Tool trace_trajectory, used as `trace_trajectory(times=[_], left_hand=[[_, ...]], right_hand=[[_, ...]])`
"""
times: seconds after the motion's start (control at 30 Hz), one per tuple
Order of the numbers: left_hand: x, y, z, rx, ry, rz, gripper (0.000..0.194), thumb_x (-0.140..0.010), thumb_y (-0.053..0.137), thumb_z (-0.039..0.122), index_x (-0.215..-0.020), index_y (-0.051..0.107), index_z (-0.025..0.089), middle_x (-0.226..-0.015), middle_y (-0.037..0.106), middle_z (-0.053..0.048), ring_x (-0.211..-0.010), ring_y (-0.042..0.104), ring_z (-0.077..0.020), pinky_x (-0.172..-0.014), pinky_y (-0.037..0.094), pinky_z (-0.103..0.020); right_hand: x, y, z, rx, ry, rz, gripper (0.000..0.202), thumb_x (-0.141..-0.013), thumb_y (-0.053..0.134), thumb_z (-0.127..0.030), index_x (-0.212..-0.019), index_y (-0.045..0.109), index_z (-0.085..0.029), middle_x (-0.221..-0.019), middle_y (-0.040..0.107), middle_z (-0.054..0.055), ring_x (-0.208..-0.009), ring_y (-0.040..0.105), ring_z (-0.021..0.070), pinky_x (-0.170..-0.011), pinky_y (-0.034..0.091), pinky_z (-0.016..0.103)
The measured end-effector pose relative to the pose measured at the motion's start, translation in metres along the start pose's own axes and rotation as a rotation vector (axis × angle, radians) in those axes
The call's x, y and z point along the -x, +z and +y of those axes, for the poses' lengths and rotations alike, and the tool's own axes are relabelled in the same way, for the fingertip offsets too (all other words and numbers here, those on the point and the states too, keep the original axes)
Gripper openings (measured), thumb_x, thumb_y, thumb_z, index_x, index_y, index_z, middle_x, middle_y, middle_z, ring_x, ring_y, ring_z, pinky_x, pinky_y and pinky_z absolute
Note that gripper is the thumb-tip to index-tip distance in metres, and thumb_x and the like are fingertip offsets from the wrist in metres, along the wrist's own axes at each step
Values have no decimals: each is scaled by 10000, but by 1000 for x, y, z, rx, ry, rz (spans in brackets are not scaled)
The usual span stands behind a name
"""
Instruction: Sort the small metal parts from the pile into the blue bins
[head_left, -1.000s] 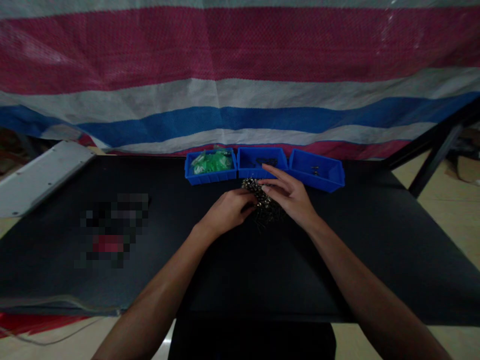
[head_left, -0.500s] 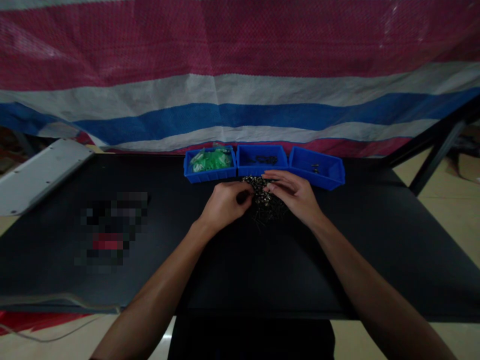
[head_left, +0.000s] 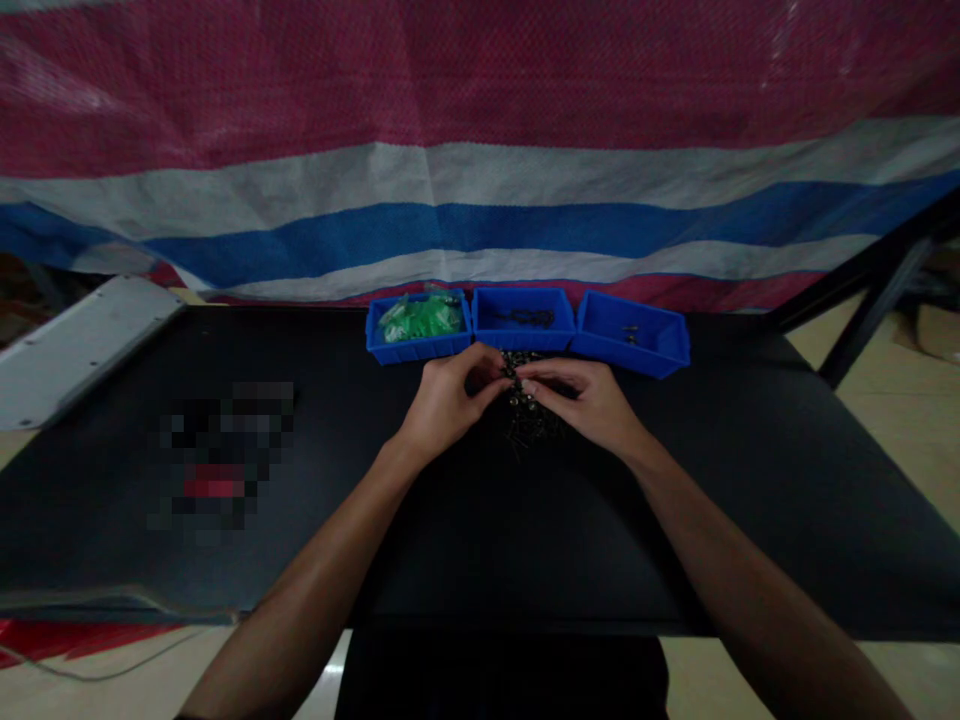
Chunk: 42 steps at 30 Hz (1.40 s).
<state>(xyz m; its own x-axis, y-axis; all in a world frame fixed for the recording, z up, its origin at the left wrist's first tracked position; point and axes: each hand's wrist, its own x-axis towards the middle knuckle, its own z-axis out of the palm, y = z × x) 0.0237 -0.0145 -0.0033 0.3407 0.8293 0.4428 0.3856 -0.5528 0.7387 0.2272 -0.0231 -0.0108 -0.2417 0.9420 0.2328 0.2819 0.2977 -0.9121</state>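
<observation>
On the dark table (head_left: 525,540) lies a pile of small metal parts (head_left: 534,428), some thin and dark like screws, some shiny and rounded. Over this pile my two hands meet, fingertips almost touching. My left hand (head_left: 454,398) comes in from the left with thumb and fingers curled into a pinch. From the right, my right hand (head_left: 589,400) has its thumb pressed towards the forefinger. Whatever sits between the fingertips is too small and dark to make out. Part of the pile is hidden behind the fingers.
Three blue bins stand behind the pile: a left bin (head_left: 420,352) with green bagged pieces, a middle bin (head_left: 525,296) with dark parts, a right bin (head_left: 660,350) with a few small metal parts. A blurred-out object (head_left: 217,480) lies left. A striped sheet (head_left: 450,100) hangs behind.
My hands have come closer together over the pile. The left thumb has moved right, and the right fingers have lowered and closed towards the thumb.
</observation>
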Motion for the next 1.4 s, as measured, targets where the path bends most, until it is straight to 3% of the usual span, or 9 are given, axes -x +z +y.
trace_trajectory(times=[0.33, 0.5, 0.6, 0.77, 0.9, 1.03, 1.23, 1.4], left_hand=[[1, 4, 3, 162, -55, -4, 193, -853, 701, 310, -904, 563, 185, -825, 691, -10, -734, 685, -128, -700, 575, -253], [2, 4, 2, 98, -32, -40, 161, -905, 642, 317, -968, 589, 178, -823, 701, -12, -733, 684, -130, -689, 554, -249], [2, 0, -1, -69, 21, -162, 173, -908, 636, 325, -993, 635, 175, -826, 685, -17, -707, 655, -138, -667, 531, -268], [4, -1, -10, -244, 78, -357, 176, -846, 682, 228, -1005, 680, 152, -949, 659, -70, -827, 641, -190, -758, 532, -332], [5, 0, -11, -229, 49, -379, 143, -838, 666, 173, -978, 684, 151, -928, 649, -64, -795, 627, -178, -737, 522, -321], [4, 1, -8, -206, 27, -337, 124, -803, 632, 87, -902, 671, 151, -835, 635, -35, -724, 605, -151, -658, 494, -277], [4, 2, -7, -174, -39, -238, 156, -755, 618, 57, -856, 669, 164, -788, 647, -16, -682, 602, -136, -630, 486, -262], [2, 1, -3, -117, -44, -84, 151, -763, 620, 69, -865, 669, 170, -793, 686, -11, -686, 629, -132, -647, 507, -259]], right_hand=[[0, 1, 1, -204, 80, -68, 229, -752, 762, -315, -969, 784, -246, -907, 782, 45, -823, 743, 211, -833, 605, 411], [-1, -1, 2, -293, 123, -45, 229, -721, 802, -314, -937, 790, -240, -833, 781, 42, -784, 751, 219, -811, 617, 421], [-3, -2, 4, -264, 116, 146, 218, -716, 808, -323, -916, 790, -239, -852, 785, 45, -798, 753, 233, -852, 614, 452], [-9, -9, 13, -171, 44, 620, 244, -770, 763, -305, -997, 764, -216, -971, 774, 70, -917, 740, 263, -933, 582, 500], [-11, -18, 22, -183, 9, 789, 335, -783, 730, -265, -1112, 713, -202, -1155, 725, 93, -1080, 691, 288, -1019, 519, 534], [-12, -17, 25, -215, 15, 810, 375, -755, 707, -204, -1129, 692, -211, -1174, 722, 63, -1037, 711, 265, -977, 541, 517], [-11, -11, 15, -179, 56, 687, 265, -779, 630, -158, -1021, 723, -214, -970, 772, 34, -773, 743, 185, -734, 615, 364], [-9, -9, 11, -150, 54, 608, 188, -818, 620, -187, -961, 739, -220, -918, 774, 37, -702, 730, 166, -663, 599, 326]])
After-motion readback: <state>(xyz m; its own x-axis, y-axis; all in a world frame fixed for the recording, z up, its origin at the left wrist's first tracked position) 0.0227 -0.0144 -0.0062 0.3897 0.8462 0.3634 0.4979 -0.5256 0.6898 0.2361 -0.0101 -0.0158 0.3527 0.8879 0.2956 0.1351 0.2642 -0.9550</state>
